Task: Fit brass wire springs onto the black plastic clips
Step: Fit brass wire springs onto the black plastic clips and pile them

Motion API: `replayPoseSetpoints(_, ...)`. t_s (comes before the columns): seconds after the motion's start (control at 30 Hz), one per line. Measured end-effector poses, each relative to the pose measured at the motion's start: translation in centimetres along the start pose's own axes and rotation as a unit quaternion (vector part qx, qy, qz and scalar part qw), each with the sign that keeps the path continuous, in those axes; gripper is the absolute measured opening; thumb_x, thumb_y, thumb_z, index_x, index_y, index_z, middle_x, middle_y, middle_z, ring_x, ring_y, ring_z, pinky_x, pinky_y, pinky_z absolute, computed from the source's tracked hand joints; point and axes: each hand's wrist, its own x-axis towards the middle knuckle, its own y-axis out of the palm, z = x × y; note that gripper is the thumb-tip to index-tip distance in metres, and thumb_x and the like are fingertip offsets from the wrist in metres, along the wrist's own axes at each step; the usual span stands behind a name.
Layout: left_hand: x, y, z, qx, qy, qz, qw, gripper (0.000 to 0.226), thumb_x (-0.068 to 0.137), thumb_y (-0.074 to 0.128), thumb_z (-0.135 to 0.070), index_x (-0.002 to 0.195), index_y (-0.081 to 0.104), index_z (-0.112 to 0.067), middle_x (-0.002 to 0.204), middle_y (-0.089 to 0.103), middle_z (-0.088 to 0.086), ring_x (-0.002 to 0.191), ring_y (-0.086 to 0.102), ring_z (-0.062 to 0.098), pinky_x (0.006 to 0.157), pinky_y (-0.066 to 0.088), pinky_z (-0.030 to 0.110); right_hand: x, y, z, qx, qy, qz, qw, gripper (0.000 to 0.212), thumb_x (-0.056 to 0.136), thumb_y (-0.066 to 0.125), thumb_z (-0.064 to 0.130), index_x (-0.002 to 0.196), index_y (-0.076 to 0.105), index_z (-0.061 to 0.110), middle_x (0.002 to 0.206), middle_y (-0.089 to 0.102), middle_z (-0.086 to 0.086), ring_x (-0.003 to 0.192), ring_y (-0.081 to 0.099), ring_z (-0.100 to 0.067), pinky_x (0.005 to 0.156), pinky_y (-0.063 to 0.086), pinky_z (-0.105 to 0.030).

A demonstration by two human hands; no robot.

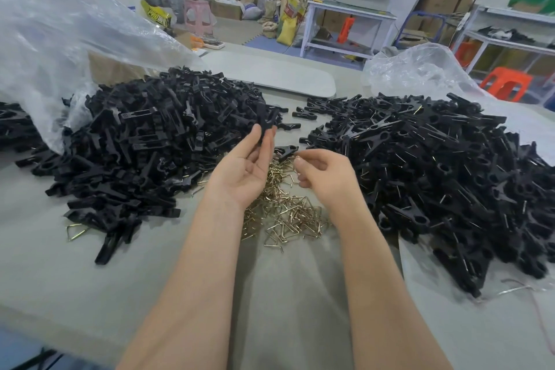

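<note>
Black clip [265, 122] pinched by left hand [246, 171]; right hand [324, 174] pinches brass spring [297, 158], mostly finger-hidden.

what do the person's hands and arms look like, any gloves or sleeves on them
No gloves: the left hand and the right hand are both bare, with no rings or tape showing. The left forearm and the right forearm are bare too, with no sleeve, watch or bracelet in view down to the bottom edge of the picture.
</note>
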Motion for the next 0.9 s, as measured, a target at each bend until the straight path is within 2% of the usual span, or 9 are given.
replayPoseSetpoints(0.07, 0.0, 0.2, 0.4, 0.013, -0.021, 0.008, 1.0, 0.043, 0.07, 0.067, -0.004, 0.11, 0.06, 0.009, 0.099, 0.068, 0.019, 0.084, 0.069, 0.018, 0.065, 0.057, 0.018, 0.1, -0.3, 0.0, 0.114, 0.029, -0.011, 0.993, 0.018, 0.09, 0.061, 0.002, 0.107, 0.064, 0.001, 0.074, 0.065, -0.002, 0.055, 0.062, -0.001, 0.061, 0.055, -0.017)
replayPoseSetpoints(0.17, 0.2, 0.2, 0.7, 0.05, -0.008, 0.006, 0.999, 0.036, 0.071, 0.067, -0.007, 0.105, 0.062, 0.005, 0.098, 0.068, 0.015, 0.085, 0.068, 0.016, 0.069, 0.057, 0.018, 0.0, -0.8, 0.3, 0.237, 0.051, -0.036, 0.97, 0.007, 0.089, 0.06, 0.0, 0.093, 0.066, -0.001, 0.072, 0.067, -0.007, 0.06, 0.067, -0.007, 0.061, 0.054, -0.016)
replayPoseSetpoints(0.23, 0.3, 0.1, 1.0, 0.15, 0.034, 0.003, 0.988, 0.025, 0.079, 0.067, -0.011, 0.103, 0.065, -0.003, 0.097, 0.07, 0.007, 0.086, 0.066, 0.011, 0.074, 0.056, 0.019, -0.1, -1.1, 0.5, 0.291, 0.055, -0.056, 0.953, 0.009, 0.09, 0.059, 0.001, 0.085, 0.066, 0.003, 0.072, 0.069, -0.008, 0.063, 0.069, -0.011, 0.061, 0.054, -0.017)
replayPoseSetpoints(0.33, 0.4, 0.0, 1.7, 0.389, 0.128, -0.018, 0.912, 0.014, 0.084, 0.068, -0.017, 0.098, 0.068, -0.018, 0.086, 0.068, -0.009, 0.076, 0.061, 0.002, 0.071, 0.051, 0.018, 0.2, -1.4, 0.6, 0.299, 0.049, -0.087, 0.949, 0.006, 0.09, 0.062, 0.007, 0.086, 0.066, 0.009, 0.073, 0.071, -0.003, 0.068, 0.069, -0.011, 0.064, 0.055, -0.018)
replayPoseSetpoints(0.43, 0.5, 0.0, 2.3, 0.58, 0.224, -0.016, 0.783, 0.016, 0.085, 0.07, -0.017, 0.099, 0.068, -0.022, 0.085, 0.069, -0.01, 0.074, 0.057, 0.001, 0.069, 0.047, 0.015, 0.5, -2.1, 0.2, 0.259, 0.031, -0.131, 0.957, 0.006, 0.088, 0.066, 0.012, 0.084, 0.067, 0.015, 0.07, 0.066, 0.003, 0.065, 0.061, -0.005, 0.063, 0.051, -0.018)
replayPoseSetpoints(0.5, 0.5, 0.0, 2.7, 0.645, 0.25, 0.003, 0.722, 0.022, 0.085, 0.07, -0.015, 0.104, 0.066, -0.024, 0.091, 0.068, -0.01, 0.078, 0.058, 0.0, 0.072, 0.048, 0.011, 0.7, -2.8, 0.0, 0.264, 0.034, -0.146, 0.953, 0.007, 0.087, 0.067, 0.011, 0.081, 0.068, 0.014, 0.068, 0.064, 0.002, 0.062, 0.058, -0.005, 0.061, 0.049, -0.017)
replayPoseSetpoints(0.57, 0.4, -0.1, 2.9, 0.667, 0.251, 0.021, 0.701, 0.024, 0.085, 0.069, -0.013, 0.104, 0.065, -0.027, 0.092, 0.067, -0.014, 0.081, 0.061, -0.002, 0.075, 0.049, 0.008, 0.8, -3.2, -0.2, 0.25, 0.04, -0.146, 0.956, 0.006, 0.086, 0.068, 0.012, 0.08, 0.069, 0.013, 0.067, 0.065, 0.002, 0.059, 0.057, -0.005, 0.058, 0.048, -0.016)
replayPoseSetpoints(0.73, 0.3, -0.1, 2.8, 0.692, 0.244, 0.039, 0.678, 0.025, 0.087, 0.064, -0.008, 0.094, 0.058, -0.031, 0.093, 0.067, -0.009, 0.087, 0.063, 0.006, 0.076, 0.048, 0.009, 0.8, -3.4, -0.5, 0.172, 0.051, -0.119, 0.977, 0.008, 0.086, 0.069, 0.013, 0.078, 0.068, 0.012, 0.063, 0.063, 0.001, 0.047, 0.052, 0.001, 0.051, 0.044, -0.014)
replayPoseSetpoints(0.9, 0.3, -0.2, 2.7, 0.747, 0.27, 0.058, 0.605, 0.021, 0.086, 0.066, -0.012, 0.098, 0.061, -0.029, 0.099, 0.058, -0.021, 0.096, 0.053, -0.006, 0.081, 0.034, 0.001, 0.6, -3.4, -0.5, 0.111, 0.033, -0.081, 0.99, 0.013, 0.085, 0.069, 0.013, 0.073, 0.068, 0.01, 0.057, 0.057, 0.001, 0.047, 0.046, -0.003, 0.049, 0.042, -0.013)
